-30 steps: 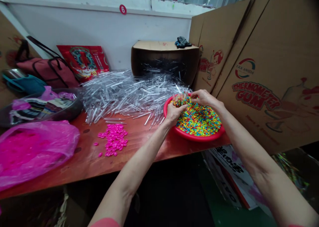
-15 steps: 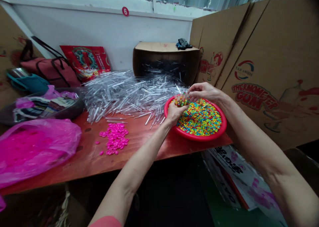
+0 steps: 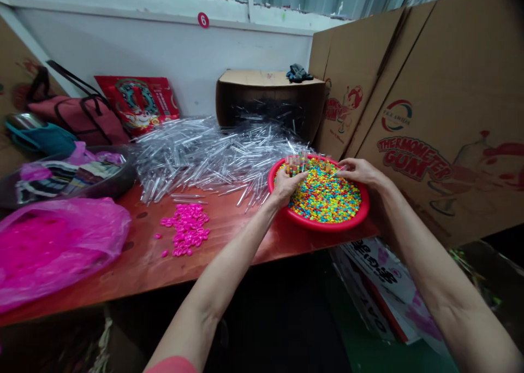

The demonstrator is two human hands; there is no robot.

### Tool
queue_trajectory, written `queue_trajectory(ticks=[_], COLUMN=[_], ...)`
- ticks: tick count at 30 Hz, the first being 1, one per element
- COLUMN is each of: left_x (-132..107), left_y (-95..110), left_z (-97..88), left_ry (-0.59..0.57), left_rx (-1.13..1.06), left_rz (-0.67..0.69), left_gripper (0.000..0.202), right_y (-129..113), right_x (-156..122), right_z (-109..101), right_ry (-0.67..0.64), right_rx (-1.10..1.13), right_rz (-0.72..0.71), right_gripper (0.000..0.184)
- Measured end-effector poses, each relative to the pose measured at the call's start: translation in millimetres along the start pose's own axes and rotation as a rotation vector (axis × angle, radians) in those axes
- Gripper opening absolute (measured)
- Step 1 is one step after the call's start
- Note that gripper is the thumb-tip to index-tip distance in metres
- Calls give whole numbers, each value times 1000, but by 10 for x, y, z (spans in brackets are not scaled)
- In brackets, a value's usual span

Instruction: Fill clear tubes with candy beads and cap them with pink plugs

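A red basin (image 3: 323, 226) full of small multicoloured candies (image 3: 327, 198) stands at the table's right end. Over its left side my left hand (image 3: 283, 188) is closed round a bundle of clear plastic tubes (image 3: 296, 165), with coloured candies showing inside them. At the basin's right rim, my right hand (image 3: 361, 171) pinches a thin clear plastic tube (image 3: 338, 170) that slants down toward the candies. A few more tubes seem to lie at the back of the basin, but they are too small to make out fully.
A wide heap of clear tubes (image 3: 196, 154) spills from an open cardboard box (image 3: 270, 81). Pink caps (image 3: 189, 228) lie loose on the red table (image 3: 229, 236), left of the basin. A pink bag (image 3: 61, 247) sits at far left. Tall cardboard (image 3: 442, 105) walls the right side.
My right hand has moved right and down, away from the bundle to the basin's right rim, with a tube in its fingers. My left hand stays on the bundle.
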State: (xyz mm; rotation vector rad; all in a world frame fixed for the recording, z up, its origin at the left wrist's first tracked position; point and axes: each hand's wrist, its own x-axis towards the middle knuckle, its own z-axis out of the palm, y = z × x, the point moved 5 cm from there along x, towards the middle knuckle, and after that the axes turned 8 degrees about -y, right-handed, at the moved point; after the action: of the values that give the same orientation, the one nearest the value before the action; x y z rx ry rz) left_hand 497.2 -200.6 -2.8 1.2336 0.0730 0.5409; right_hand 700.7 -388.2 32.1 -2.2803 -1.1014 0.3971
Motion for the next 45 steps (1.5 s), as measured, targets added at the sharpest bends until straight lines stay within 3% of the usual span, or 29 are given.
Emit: queue_trajectory(ticks=[4, 10, 15, 18, 21, 25, 29, 32, 35, 40, 45], left_x=[-22, -49, -57, -51, -43, -30, -16, -21, -42, -126, -390], left_y=[8, 26, 24, 25, 26, 5, -17, -2, 61, 274, 605], left_z=[20, 31, 23, 18, 15, 2, -13, -4, -5, -175, -480], left_ry=[-9, -4, 18, 34, 43, 39, 40, 50, 87, 185, 235], left_rx=[-5, -54, -56, -65, -76, -73, -63, -74, -86, -116, -120], left_rz=[-38, -60, -65, -63, -53, -41, -25, -12, 19, 93, 216], left_gripper=[34, 42, 42, 42, 42, 44, 41, 42, 44, 49, 40], right_y=[-105, -289, -242, -317, -509, -768, -822, -740, -652, -654, -799], right_x=[95, 277, 287, 263, 221, 178, 175, 162, 134, 63, -2], right_z=[253, 451, 472, 367, 185, 33, 270, 493, 557, 397, 524], right_ry=[23, -1, 94, 94, 25, -89, -321, -387, -337, -214, -328], right_rx=[120, 126, -10, 25, 81, 77, -13, -14, 13, 58, 43], right_rz=[-70, -108, -20, -45, -112, -175, -179, -135, -94, -156, -261], right_gripper=[58, 50, 38, 44, 50, 45, 38, 38, 35, 38, 44])
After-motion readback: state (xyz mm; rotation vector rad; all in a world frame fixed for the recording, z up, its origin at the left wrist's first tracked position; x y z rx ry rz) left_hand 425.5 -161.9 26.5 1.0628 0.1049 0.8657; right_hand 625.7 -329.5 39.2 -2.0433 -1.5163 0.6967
